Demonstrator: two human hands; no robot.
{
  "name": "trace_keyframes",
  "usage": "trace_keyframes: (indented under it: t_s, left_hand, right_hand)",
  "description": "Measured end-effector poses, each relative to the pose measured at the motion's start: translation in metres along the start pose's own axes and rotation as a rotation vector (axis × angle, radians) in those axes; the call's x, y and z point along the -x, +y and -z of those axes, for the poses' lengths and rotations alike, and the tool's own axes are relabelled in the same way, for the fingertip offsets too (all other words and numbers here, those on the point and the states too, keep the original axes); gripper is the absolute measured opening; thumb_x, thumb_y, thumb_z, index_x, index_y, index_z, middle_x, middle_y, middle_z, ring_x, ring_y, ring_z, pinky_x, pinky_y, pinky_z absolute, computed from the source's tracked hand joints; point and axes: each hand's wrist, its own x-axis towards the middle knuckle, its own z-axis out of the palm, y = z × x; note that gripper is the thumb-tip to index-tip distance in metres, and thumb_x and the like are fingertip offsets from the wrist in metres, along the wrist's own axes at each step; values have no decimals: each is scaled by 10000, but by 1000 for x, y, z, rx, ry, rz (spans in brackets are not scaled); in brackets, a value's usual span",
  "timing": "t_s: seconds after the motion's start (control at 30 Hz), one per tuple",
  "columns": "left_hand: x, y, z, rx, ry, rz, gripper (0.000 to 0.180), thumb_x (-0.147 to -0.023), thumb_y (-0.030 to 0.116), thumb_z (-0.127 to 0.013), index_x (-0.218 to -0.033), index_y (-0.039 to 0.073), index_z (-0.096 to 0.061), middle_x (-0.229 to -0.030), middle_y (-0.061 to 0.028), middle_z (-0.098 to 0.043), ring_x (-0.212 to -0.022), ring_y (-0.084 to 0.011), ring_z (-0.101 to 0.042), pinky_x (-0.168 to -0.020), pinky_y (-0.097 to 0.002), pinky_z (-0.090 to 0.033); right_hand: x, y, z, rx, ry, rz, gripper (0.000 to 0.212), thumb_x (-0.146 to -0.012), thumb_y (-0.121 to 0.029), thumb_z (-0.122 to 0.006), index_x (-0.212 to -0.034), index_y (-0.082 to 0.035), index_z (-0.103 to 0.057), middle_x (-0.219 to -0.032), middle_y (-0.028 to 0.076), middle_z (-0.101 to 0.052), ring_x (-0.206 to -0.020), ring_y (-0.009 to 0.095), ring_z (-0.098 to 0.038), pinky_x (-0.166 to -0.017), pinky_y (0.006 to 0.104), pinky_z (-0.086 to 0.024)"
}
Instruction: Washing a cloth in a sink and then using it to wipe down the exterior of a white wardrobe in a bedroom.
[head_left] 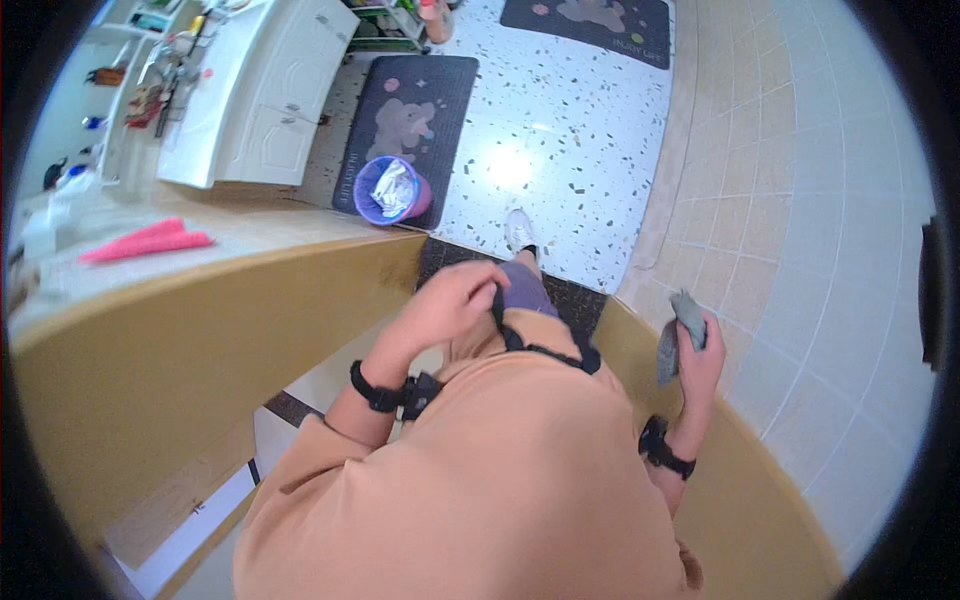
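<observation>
A folded grey cloth (pixel 667 352) is in my right hand (pixel 703 358), pinched between thumb and fingers. That hand is out to my right, beside the tiled wall. My left hand (pixel 455 305) hovers in front of my body with its fingers loosely curled together. I see nothing in it. Close to its fingertips runs a black strap (pixel 500 310), and I cannot tell whether they touch. Both wrists wear black bands.
Wooden door-frame panels (pixel 215 325) flank me on both sides. Ahead, a purple bin (pixel 362 203) with crumpled white contents stands on a dark mat (pixel 440 95). A pink cloth (pixel 150 241) lies on the left ledge. White cabinets (pixel 270 140) stand beyond; speckled floor (pixel 580 130) extends ahead.
</observation>
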Motion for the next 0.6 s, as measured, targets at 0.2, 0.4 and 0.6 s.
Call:
trace_keyframes:
  t_s: [0.2,0.4,0.6]
  left_hand:
    - [-135,-15,112,6,51,91,151,-869,61,-476,-969,15,-578,-765,-115,-577,-715,-207,-559,-662,-312,-442]
    - [-205,-6,166,210,148,137,143,-875,42,-472,-975,33,-574,-659,-44,-450,-604,-104,-433,-553,-274,-372]
    - [-268,-35,181,149,331,161,129,-866,46,-501,-968,34,-579,-702,-87,-513,-617,-162,-481,-579,-285,-401]
  right_hand:
    - [-122,-130,-19,238,10,307,300,-758,-72,-668,-1030,1,-566,-958,163,-614,-883,303,-601,-795,339,-461]
    - [-215,-195,-23,252,-39,258,276,-771,-59,-657,-1027,-2,-571,-934,139,-625,-852,242,-602,-777,311,-465]
    - [-356,-232,-73,176,-281,290,236,-785,-75,-665,-993,-4,-580,-880,117,-629,-804,184,-597,-737,303,-471]
